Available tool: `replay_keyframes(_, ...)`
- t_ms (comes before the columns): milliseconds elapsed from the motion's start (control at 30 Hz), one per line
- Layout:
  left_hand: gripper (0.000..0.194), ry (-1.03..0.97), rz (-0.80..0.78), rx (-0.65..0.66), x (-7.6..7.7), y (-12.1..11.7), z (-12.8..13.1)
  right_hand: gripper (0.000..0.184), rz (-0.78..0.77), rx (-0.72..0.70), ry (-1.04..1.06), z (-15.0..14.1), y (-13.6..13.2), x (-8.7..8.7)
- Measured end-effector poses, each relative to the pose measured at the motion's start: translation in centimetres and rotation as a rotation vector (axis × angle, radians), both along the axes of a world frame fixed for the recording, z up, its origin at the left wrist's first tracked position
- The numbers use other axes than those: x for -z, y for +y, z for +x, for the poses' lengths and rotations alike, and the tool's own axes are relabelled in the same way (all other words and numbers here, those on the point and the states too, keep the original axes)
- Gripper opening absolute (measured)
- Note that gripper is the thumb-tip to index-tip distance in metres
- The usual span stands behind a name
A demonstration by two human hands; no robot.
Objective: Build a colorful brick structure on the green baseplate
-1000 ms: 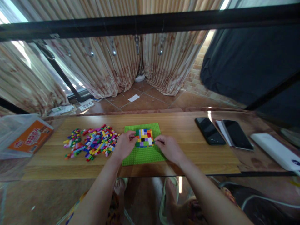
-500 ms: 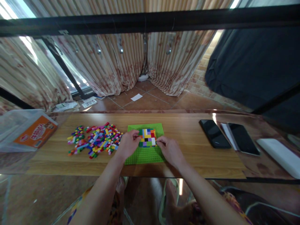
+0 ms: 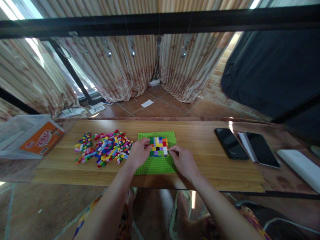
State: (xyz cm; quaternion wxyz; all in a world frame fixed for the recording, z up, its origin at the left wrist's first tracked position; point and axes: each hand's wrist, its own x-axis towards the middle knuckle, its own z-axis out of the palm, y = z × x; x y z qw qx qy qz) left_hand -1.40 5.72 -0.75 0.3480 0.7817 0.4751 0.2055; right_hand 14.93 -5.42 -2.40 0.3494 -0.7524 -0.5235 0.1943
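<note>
A green studded baseplate (image 3: 155, 166) lies on the wooden board, bearing a flat patch of multicoloured building bricks (image 3: 158, 146) in its upper middle. My left hand (image 3: 139, 152) is at the patch's left edge, its fingers curled together close to the bricks; whether it grips anything there is hidden. At the right edge, beside a white brick (image 3: 165, 151), my right hand (image 3: 184, 160) is pinched. Whatever sits between its thumb and forefinger is too small to name. Loose bricks (image 3: 110, 146) of many colours are spread left of my left hand.
A clear plastic tub (image 3: 15, 136) with an orange label stands at the far left. On the right lie a black phone (image 3: 231, 143), a second dark device (image 3: 262, 149) and a white long object (image 3: 300, 166). A black bar (image 3: 160, 24) crosses beyond the wooden board (image 3: 200, 133).
The whole view has shifted slightly, so things sit a little further right. Both hands remain at the edges of the brick patch, with only slight finger movement.
</note>
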Motion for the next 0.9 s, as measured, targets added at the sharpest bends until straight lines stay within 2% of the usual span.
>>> replay_keyframes(433,0.026,0.019,0.01,-0.006,-0.29,-0.12,0.03,0.019,-0.01,-0.044,-0.091,0.18,-0.18,-0.3)
replay_keyframes(767,0.026,0.015,0.022,0.002,0.22,0.08,-0.05,0.018,-0.03,-0.067,-0.074,0.21,-0.12,-0.25)
replay_keyframes(900,0.026,0.024,0.026,0.004,0.19,0.12,-0.03,0.018,0.011,-0.07,-0.043,0.1,-0.09,-0.08)
